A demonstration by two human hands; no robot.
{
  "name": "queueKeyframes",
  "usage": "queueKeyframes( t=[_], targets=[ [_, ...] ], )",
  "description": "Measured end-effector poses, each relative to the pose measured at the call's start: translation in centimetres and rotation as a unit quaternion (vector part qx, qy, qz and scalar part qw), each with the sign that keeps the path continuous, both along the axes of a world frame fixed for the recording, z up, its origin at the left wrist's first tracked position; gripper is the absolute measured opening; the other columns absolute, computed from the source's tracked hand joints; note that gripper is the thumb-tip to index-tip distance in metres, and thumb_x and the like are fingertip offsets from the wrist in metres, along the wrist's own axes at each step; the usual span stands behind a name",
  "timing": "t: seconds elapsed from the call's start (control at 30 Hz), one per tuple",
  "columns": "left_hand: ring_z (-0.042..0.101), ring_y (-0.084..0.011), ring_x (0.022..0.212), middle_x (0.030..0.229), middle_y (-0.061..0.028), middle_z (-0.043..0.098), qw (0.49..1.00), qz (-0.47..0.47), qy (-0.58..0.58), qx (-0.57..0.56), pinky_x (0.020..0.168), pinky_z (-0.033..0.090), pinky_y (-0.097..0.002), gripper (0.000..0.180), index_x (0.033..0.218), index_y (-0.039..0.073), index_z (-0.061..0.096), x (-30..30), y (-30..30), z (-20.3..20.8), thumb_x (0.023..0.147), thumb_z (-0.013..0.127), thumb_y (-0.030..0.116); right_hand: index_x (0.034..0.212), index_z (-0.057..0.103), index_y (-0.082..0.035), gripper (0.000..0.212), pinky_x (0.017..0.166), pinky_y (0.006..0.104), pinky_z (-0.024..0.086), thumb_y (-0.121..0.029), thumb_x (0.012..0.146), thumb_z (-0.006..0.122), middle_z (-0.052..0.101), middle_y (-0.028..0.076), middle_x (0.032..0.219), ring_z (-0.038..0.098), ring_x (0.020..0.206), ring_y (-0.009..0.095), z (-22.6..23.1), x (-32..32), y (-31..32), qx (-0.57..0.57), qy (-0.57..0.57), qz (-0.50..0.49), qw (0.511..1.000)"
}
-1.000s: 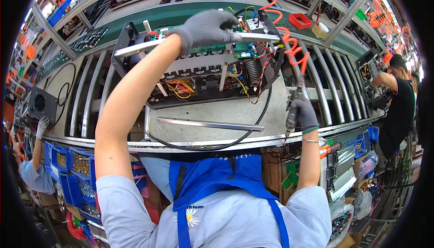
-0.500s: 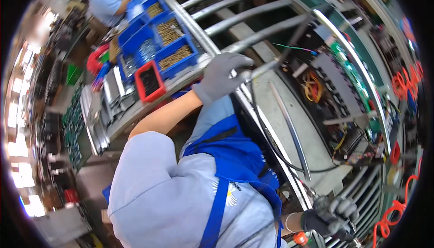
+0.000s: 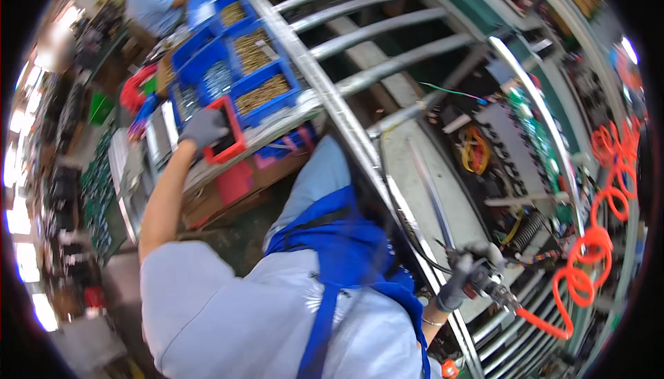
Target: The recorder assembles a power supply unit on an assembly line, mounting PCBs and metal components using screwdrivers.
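Observation:
My left hand [image 3: 203, 128], in a grey glove, reaches over the near side of a red bin [image 3: 238, 145]. Its fingertips dip toward the dark contents and are hard to make out. At the lower right, my right hand [image 3: 462, 279], also gloved, is closed around an air tool [image 3: 490, 284]. An orange coiled hose [image 3: 588, 254] joins the tool's metal end fitting. The tool is above the pale board [image 3: 443, 178] beside a long metal rail [image 3: 346, 119]; its working tip is not clear.
Blue bins [image 3: 266, 95] with brass-coloured and clear small parts stand beyond the red bin. Bent metal pieces [image 3: 124, 171] lie to its left. Curved metal tubes [image 3: 387, 30] cross the frame ahead. Wiring and electronics [image 3: 512, 158] fill the right. Another person [image 3: 153, 5] sits at the far left.
My left hand has moved left from the metal rail to the red bin. The right hand has risen from the lower right, and the air tool with its orange hose now shows plainly.

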State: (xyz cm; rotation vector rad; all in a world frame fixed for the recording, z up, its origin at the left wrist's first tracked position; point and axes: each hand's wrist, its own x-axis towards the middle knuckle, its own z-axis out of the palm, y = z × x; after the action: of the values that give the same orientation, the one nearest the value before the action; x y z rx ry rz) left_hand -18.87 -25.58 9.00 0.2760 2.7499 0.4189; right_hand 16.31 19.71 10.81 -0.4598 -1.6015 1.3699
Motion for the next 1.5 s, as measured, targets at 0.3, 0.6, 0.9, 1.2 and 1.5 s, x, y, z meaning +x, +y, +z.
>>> queueKeyframes(
  t=[0.3,0.6,0.9,1.2,1.5],
  targets=[
    [0.065,-0.0308,0.073,0.077,-0.0164,0.065,0.974,0.031,0.223,-0.013,0.069,0.05,-0.0383,0.012,0.083,0.003,0.067,1.0,-0.4,4.7,0.079,0.059,0.011,0.114,0.044,-0.009,0.052,0.058,0.031,0.054,0.017,0.07,0.05,0.056,0.012,0.084,0.058,0.065,0.017,-0.1,-1.0,0.6,0.033,0.009,0.014,0.999],
    [0.052,-0.0093,0.046,0.069,-0.0048,0.061,0.942,0.177,0.031,0.285,0.036,0.038,-0.0226,0.017,0.101,0.005,0.064,0.8,0.1,6.5,0.088,0.058,0.015,0.12,0.049,-0.006,0.049,0.048,0.027,0.048,-0.008,0.075,0.068,0.051,0.009,0.083,0.051,0.066,0.018,6.5,0.9,1.7,0.138,0.143,0.035,0.979],
    [0.062,-0.014,0.072,0.091,-0.0104,0.062,0.522,-0.027,-0.558,0.645,0.048,0.044,-0.0158,0.029,0.112,0.0,0.057,13.0,28.5,5.1,0.093,0.054,0.022,0.127,0.048,-0.005,0.054,0.045,0.0248,0.048,-0.004,0.078,0.068,0.042,0.004,0.077,0.043,0.063,0.014,13.7,-1.0,1.5,0.161,0.357,0.154,0.907],
    [0.056,-0.0085,0.07,0.092,-0.0045,0.059,0.388,0.007,-0.691,0.61,0.055,0.047,-0.0154,0.027,0.111,0.002,0.058,16.9,36.5,3.4,0.094,0.059,0.024,0.129,0.048,-0.005,0.051,0.042,0.0243,0.045,-0.003,0.081,0.064,0.041,0.003,0.076,0.041,0.06,0.012,14.2,-0.6,1.0,0.155,0.385,0.168,0.894],
    [0.054,-0.0084,0.067,0.083,-0.0022,0.055,0.291,0.028,-0.721,0.628,0.05,0.044,-0.0167,0.029,0.104,0.004,0.058,16.7,36.7,3.4,0.092,0.06,0.03,0.129,0.049,-0.007,0.053,0.046,0.0242,0.05,-0.007,0.08,0.068,0.042,0.003,0.076,0.043,0.063,0.013,14.3,-3.1,0.6,0.151,0.369,0.151,0.904]
  ],
)
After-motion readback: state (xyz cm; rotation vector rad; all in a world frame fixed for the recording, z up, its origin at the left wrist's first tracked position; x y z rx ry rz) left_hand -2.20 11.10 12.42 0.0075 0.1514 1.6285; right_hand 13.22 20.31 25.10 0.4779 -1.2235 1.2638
